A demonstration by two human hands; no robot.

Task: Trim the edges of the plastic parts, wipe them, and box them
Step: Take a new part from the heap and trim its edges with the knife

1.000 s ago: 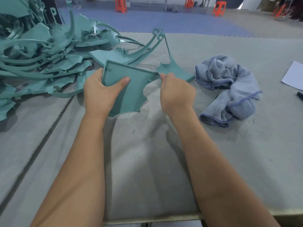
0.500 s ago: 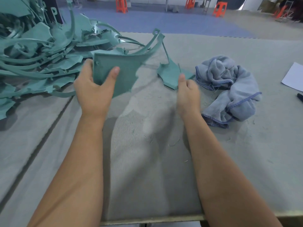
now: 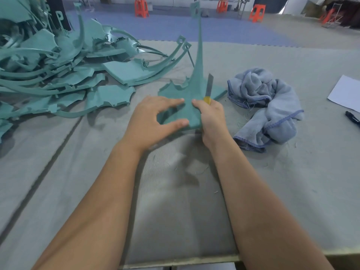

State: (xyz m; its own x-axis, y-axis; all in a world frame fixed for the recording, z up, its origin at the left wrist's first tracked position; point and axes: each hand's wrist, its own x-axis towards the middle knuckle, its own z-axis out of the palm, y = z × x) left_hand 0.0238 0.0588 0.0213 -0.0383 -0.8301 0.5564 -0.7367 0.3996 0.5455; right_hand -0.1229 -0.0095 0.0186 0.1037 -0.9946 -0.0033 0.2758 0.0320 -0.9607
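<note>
plastic part (image 3: 191, 94) teal | knife (image 3: 207, 95) yellow | towel (image 3: 272, 106) grey-blue

**Open table near the edge, clutter left and right**

The grey table (image 3: 292, 172) lies open between the forearms and toward its near edge, and also far right beyond the cloth. To the left, a pile of teal parts (image 3: 58, 75) blocks the whole far-left corner, its curved strips reaching toward the middle. At centre, the held part (image 3: 187, 114) stands under the left hand (image 3: 150, 121) and right hand (image 3: 211, 115), its thin arm rising upright; the knife (image 3: 208, 88) blade points up just beside it. The crumpled blue cloth (image 3: 272, 106) sits close on the right, with a paper sheet (image 3: 345, 92) and pen (image 3: 352, 118) near the right edge.
</note>
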